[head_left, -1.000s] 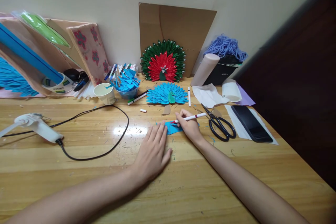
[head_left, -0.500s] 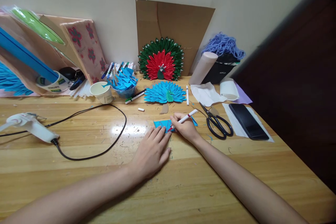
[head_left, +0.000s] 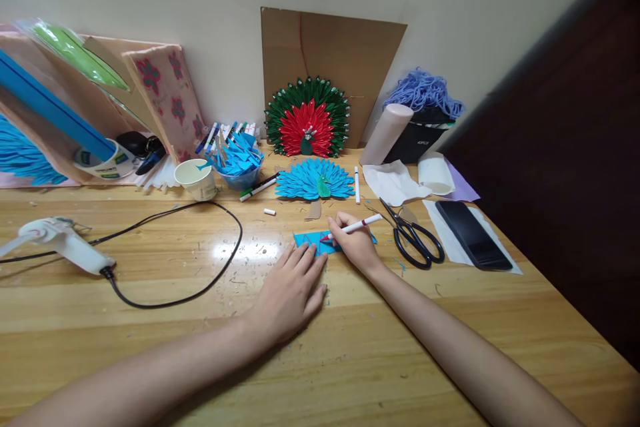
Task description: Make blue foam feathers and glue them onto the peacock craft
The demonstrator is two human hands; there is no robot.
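Observation:
A blue strip (head_left: 306, 240) with dark zigzag lines lies flat on the wooden table, partly covered by both hands. My left hand (head_left: 290, 287) rests palm down, fingers spread, its fingertips on the strip's lower edge. Pinched in my right hand (head_left: 355, 240) is a white marker (head_left: 359, 223) with a red tip, which points left at the strip's surface. Behind the strip sits a fan of blue petals (head_left: 305, 180) with a green bird-shaped piece. Black-handled scissors (head_left: 415, 240) lie open to the right of my right hand.
A glue gun (head_left: 75, 247) with a looped black cord (head_left: 239, 240) lies left. Behind are a paper cup (head_left: 195, 181), a bowl of blue scraps (head_left: 240, 170) and a red-green fan (head_left: 307, 121) before cardboard (head_left: 340, 47). A phone (head_left: 473, 233) lies right.
The marker tip has moved up and slightly left on the strip, and the marker leans flatter. My left hand stays on the strip. The view has shifted slightly.

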